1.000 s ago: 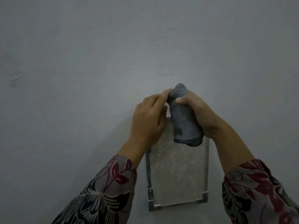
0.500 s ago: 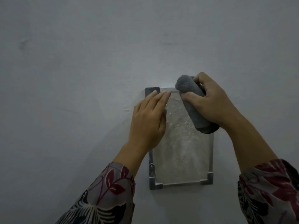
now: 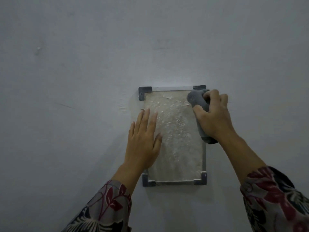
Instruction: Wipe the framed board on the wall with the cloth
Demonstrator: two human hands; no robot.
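Observation:
A small framed board (image 3: pixel 177 139) hangs on the wall, with a thin metal frame, dark corner pieces and a dusty, speckled pale surface. My right hand (image 3: pixel 212 118) is shut on a bunched grey cloth (image 3: pixel 197 99), pressing it against the board's top right corner. The cloth's lower end sticks out below my palm at the right frame edge. My left hand (image 3: pixel 143 139) lies flat with fingers spread over the board's left edge, covering part of the frame there.
A plain pale grey wall (image 3: pixel 83 64) surrounds the board on all sides, with a faint scuff to the upper left. My patterned floral sleeves (image 3: pixel 107 210) fill the lower corners.
The view has shifted so the whole board shows. My right hand carried the cloth from the top middle to the top right corner. My left hand slid down the left edge and flattened.

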